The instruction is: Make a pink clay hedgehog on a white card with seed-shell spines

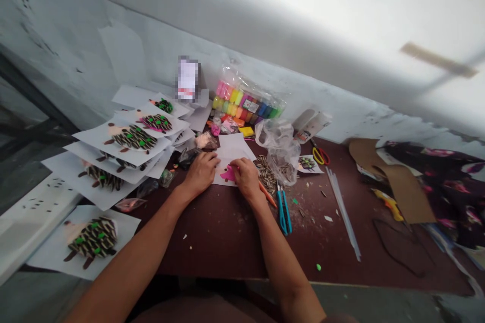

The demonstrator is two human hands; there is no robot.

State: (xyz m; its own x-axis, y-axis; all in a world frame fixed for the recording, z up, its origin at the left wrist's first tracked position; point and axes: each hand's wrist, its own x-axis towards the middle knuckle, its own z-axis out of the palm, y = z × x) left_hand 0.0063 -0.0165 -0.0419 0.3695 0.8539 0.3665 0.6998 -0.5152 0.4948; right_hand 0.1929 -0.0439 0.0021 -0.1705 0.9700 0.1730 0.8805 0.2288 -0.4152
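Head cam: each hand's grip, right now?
Left hand: open, resting on white paper.
Right hand: closed, holding an orange pencil.

and here's the left hand (200, 174) pressing on a white sheet (231, 149), right hand (246, 177) right over the pink clay (228, 173), an orange stick (268, 195) poking out beneath it, blue scissors (283, 210) just beside, seeds (266, 174) heaped nearby, seed cards (91, 239) fanned across the left of the frame!
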